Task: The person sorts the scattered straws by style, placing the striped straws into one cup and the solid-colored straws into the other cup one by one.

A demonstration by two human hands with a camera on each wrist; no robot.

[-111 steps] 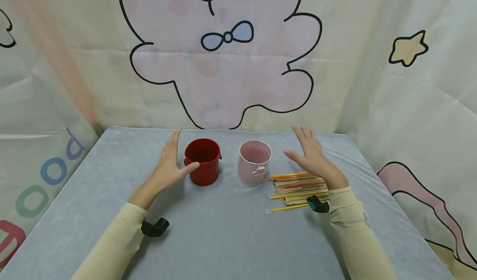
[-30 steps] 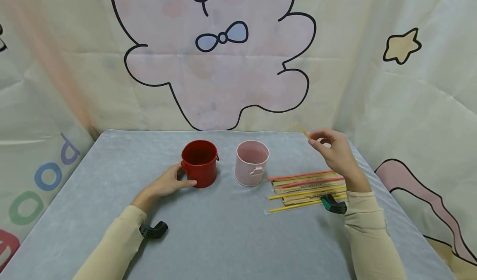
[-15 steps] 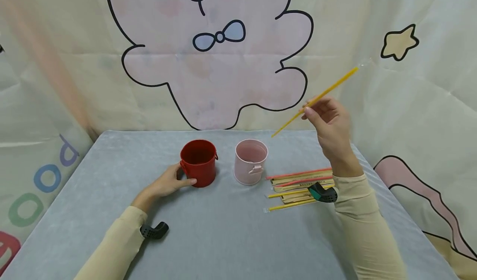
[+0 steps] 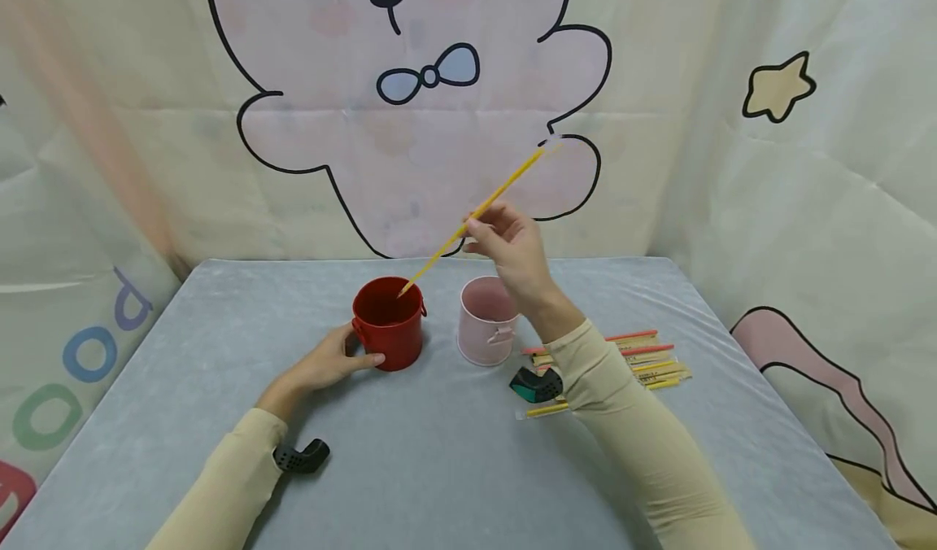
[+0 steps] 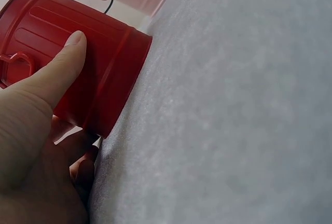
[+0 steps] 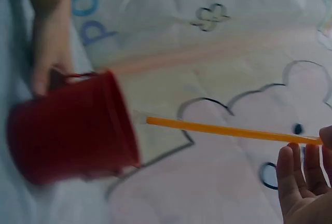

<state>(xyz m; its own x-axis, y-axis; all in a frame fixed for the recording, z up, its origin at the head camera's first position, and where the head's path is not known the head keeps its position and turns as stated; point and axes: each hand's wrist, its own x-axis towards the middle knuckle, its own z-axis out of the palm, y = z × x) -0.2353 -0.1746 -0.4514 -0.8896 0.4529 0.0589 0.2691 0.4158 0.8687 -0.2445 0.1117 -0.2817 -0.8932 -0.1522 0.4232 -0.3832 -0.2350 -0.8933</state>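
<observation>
A yellow straw (image 4: 512,179) in a clear wrapper slants down toward the red bucket (image 4: 395,342), its lower tip overlapping the bucket's mouth in the head view. My right hand (image 4: 512,253) pinches the straw near its middle, above and between the two buckets. In the right wrist view, the wrapped end of the straw (image 6: 223,129) points at the bucket's rim. My left hand (image 4: 325,363) holds the red bucket low on its left side. Its thumb (image 5: 65,66) lies against the red wall; the other fingers are partly hidden behind the bucket.
Just right of the red bucket stands a pink bucket (image 4: 479,338), partly covered by my right hand. Several red and yellow straws (image 4: 651,348) lie with printed tan paper strips on the grey-blue cloth (image 4: 432,469), beneath my right forearm. Printed curtains rise behind the table.
My left hand has taken hold of the red bucket. The right hand has lifted a yellow straw from the pile and carried it leftward to the red bucket's mouth.
</observation>
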